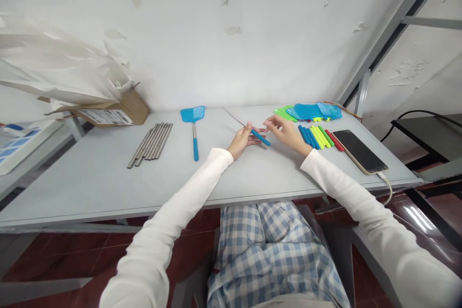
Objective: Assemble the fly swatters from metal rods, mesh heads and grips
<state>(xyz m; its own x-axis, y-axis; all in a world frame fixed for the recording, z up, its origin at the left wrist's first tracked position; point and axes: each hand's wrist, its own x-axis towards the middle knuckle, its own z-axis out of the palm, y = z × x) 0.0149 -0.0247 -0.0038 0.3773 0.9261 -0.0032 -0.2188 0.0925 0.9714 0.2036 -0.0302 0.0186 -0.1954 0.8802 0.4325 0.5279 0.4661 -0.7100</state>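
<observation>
My left hand point(241, 142) grips a thin metal telescopic rod with a blue handle point(260, 137); the rod slants up and left, the handle down and right. My right hand point(285, 131) is just right of the handle, its fingers bent but apart, with nothing visible in them. A fly swatter point(195, 130) with a blue mesh head and blue handle lies left of my left hand. To the right of my right hand is a row of handle sleeves point(317, 137) in blue, yellow, green and red. Behind them lie blue and green swatter heads point(310, 111).
Several metal tubes point(153, 142) lie side by side on the grey table point(173, 187) at left. A cardboard box point(122, 110) with white plastic wrapping point(65, 62) stands behind them. A phone point(360, 150) with a white cable point(387, 187) lies near the right edge. A white wall closes the back.
</observation>
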